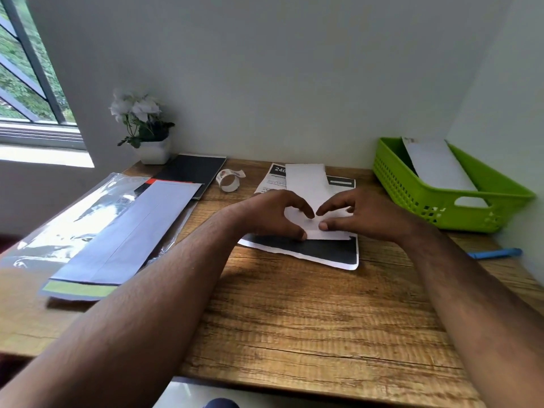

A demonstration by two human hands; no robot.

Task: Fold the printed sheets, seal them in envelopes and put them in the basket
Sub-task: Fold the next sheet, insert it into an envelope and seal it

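The printed sheet's (312, 251) small text is unreadable, its middle hidden under both hands.

Wood-grain desk top (294, 313), matt brown with dark streaks, looks like a laminate. On it a printed sheet (321, 251), thin matt paper with heavy black ink blocks, its near edge slightly wavy. Over that, a folded white paper (306, 181), plain and matt. Left side, a glossy clear plastic sleeve (73, 213) throwing bright glare, with smooth pale paper envelopes (132, 228) on it. Green basket (426, 201), moulded plastic with perforated walls and a slight sheen. Small sticker roll (228, 181) with a card core. Black matt notebook cover (191, 169).
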